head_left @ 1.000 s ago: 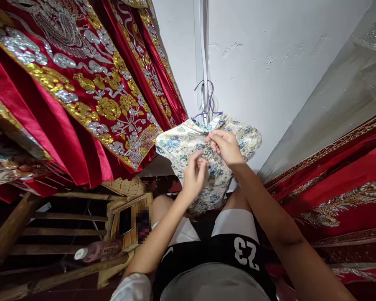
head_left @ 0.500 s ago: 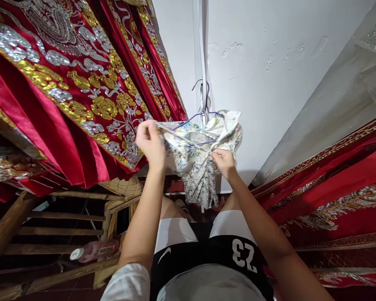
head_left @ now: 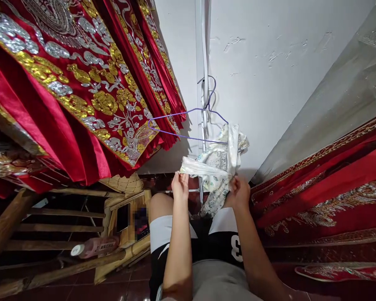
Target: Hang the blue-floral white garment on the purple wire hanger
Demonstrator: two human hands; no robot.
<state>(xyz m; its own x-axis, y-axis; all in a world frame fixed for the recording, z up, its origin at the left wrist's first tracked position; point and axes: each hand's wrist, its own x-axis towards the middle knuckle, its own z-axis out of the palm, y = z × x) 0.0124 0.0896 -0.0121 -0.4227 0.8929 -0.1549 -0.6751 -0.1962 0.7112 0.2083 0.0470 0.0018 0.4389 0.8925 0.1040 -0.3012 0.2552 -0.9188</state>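
A purple wire hanger (head_left: pixel 188 112) hangs by its hook from a white pole against the wall. A pale floral garment (head_left: pixel 217 167) covers only the hanger's right end, while the left end is bare. My left hand (head_left: pixel 181 186) pinches the garment's white-edged left side below the hanger. Lower on the garment's right side, my right hand (head_left: pixel 240 191) has its fingers closed on the cloth. The garment's lower part hangs bunched between my knees.
Red gowns with gold and silver embroidery (head_left: pixel 106 100) hang at the left, and more red beaded cloth (head_left: pixel 338 188) at the right. A bamboo rack (head_left: pixel 62 228) at lower left holds a pink bottle (head_left: pixel 97 246). The white pole (head_left: pixel 203 50) runs up the wall.
The garment's left side has come off the hanger's left end and moved down and right with my left hand. My right hand has moved lower, still holding the cloth.
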